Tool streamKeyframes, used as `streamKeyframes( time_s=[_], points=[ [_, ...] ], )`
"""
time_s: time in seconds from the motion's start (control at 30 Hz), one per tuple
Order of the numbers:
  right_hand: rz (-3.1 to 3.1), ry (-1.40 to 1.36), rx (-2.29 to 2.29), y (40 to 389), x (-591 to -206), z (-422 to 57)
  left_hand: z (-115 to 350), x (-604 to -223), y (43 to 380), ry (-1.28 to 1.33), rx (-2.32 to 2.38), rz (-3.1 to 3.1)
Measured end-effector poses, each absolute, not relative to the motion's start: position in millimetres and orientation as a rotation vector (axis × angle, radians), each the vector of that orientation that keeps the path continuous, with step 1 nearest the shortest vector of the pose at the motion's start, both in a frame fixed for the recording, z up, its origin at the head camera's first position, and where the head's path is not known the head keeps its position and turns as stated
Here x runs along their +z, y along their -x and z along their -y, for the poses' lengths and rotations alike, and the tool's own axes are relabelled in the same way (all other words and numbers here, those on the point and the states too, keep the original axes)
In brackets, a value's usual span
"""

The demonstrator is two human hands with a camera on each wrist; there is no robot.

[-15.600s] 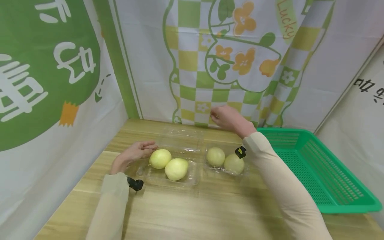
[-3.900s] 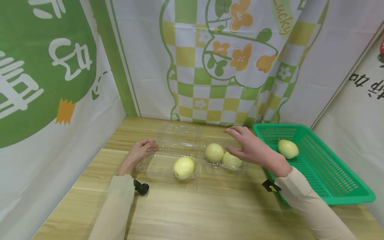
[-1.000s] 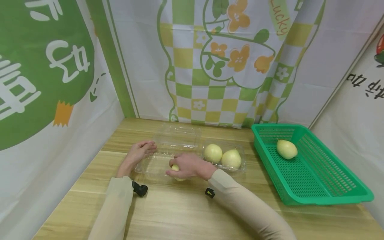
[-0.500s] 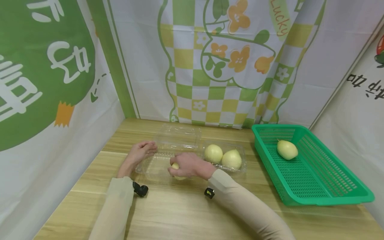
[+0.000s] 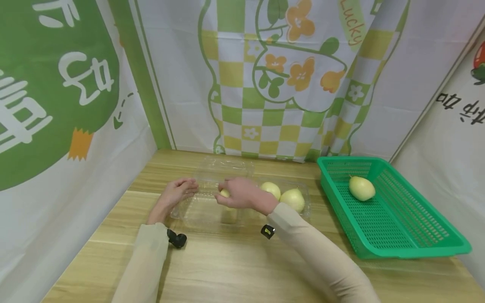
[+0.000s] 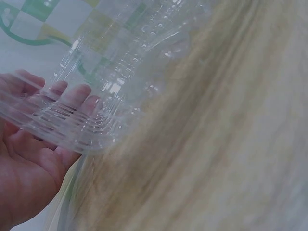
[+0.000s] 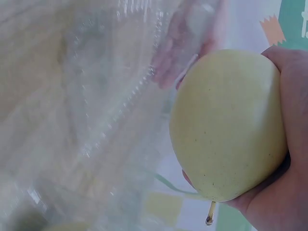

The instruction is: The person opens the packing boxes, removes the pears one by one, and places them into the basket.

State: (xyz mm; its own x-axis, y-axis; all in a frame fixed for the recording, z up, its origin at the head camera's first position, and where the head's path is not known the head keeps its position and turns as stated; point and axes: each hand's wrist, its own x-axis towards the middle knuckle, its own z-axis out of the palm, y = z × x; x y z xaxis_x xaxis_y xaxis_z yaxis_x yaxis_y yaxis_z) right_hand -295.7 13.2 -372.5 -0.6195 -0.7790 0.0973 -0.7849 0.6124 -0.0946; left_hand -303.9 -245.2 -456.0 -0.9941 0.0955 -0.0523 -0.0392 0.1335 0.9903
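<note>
My right hand (image 5: 242, 193) grips a pale yellow pear (image 7: 226, 125) from the far side in the right wrist view, its short stem pointing down. The pear is raised over an open clear plastic clamshell box (image 5: 204, 214), whose lid (image 5: 223, 168) lies back towards the curtain. My left hand (image 5: 176, 195) rests against the left side of that box, its fingers (image 6: 77, 96) showing through the clear plastic in the left wrist view. Right of it sits another clear box (image 5: 307, 206) with two pears, one pear (image 5: 270, 189) partly behind my right hand and the other pear (image 5: 293, 200) in fuller view.
A green plastic basket (image 5: 350, 223) stands at the right side of the wooden table (image 5: 227, 269), with one pear (image 5: 361, 188) inside at its far end. A patterned curtain (image 5: 261, 122) hangs along the back, and printed cloth walls (image 5: 129, 139) close off both sides.
Over the last half second my right hand has lifted the pear from the open box, up and slightly away. My left hand stays put. Earlier, a different pear went into the basket.
</note>
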Motion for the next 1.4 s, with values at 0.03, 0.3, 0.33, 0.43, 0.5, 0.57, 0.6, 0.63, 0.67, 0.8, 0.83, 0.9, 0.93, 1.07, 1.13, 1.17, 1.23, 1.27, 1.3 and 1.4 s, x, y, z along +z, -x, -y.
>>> streamKeyframes(
  time_s=[0.03,0.3,0.33,0.43,0.5,0.57,0.6,0.63,0.67,0.8,0.83,0.9,0.93,1.07,1.13,1.17,1.23,1.27,1.3,1.4],
  points=[
    [2.773,-1.349,0.197,296,-370,-15,245,-456,304,-0.062,2.005,-2.283],
    [2.744,-1.353,0.173,297,-356,-25,246,-456,304,-0.056,1.987,-2.286],
    [2.749,-1.357,0.174,297,-354,-26,246,-456,304,-0.064,1.985,-2.285],
    [2.766,-1.368,0.174,298,-350,-33,245,-455,304,-0.063,2.001,-2.271],
    [2.766,-1.369,0.166,299,-345,-38,244,-455,304,-0.069,2.007,-2.265],
    [2.765,-1.353,0.148,300,-340,-44,244,-455,304,-0.071,2.013,-2.261],
    [2.763,-1.345,0.147,300,-338,-48,244,-455,304,-0.078,2.012,-2.261],
    [2.765,-1.332,0.142,301,-335,-51,244,-455,304,-0.079,2.011,-2.26],
    [2.765,-1.317,0.126,301,-332,-55,244,-455,303,-0.085,2.009,-2.26],
    [2.752,-1.265,0.084,304,-321,-71,245,-455,304,-0.09,2.0,-2.264],
    [2.749,-1.251,0.068,304,-318,-75,245,-455,304,-0.091,1.991,-2.271],
    [2.751,-1.227,0.077,306,-312,-83,246,-456,304,-0.083,1.975,-2.288],
    [2.75,-1.222,0.082,307,-309,-87,246,-456,304,-0.077,1.972,-2.293],
    [2.756,-1.195,0.084,313,-303,-101,248,-457,305,-0.071,1.985,-2.288],
    [2.759,-1.18,0.086,315,-302,-109,248,-457,306,-0.076,1.993,-2.28],
    [2.762,-1.166,0.089,316,-302,-113,248,-457,306,-0.077,1.994,-2.281],
    [2.77,-1.143,0.111,318,-301,-123,247,-457,306,-0.079,1.992,-2.286],
    [2.775,-1.129,0.124,319,-301,-128,247,-457,306,-0.081,1.99,-2.288],
    [2.778,-1.115,0.136,320,-300,-133,247,-457,306,-0.081,1.987,-2.289],
    [2.782,-1.075,0.146,322,-298,-150,248,-457,305,-0.087,1.984,-2.29]
  ],
)
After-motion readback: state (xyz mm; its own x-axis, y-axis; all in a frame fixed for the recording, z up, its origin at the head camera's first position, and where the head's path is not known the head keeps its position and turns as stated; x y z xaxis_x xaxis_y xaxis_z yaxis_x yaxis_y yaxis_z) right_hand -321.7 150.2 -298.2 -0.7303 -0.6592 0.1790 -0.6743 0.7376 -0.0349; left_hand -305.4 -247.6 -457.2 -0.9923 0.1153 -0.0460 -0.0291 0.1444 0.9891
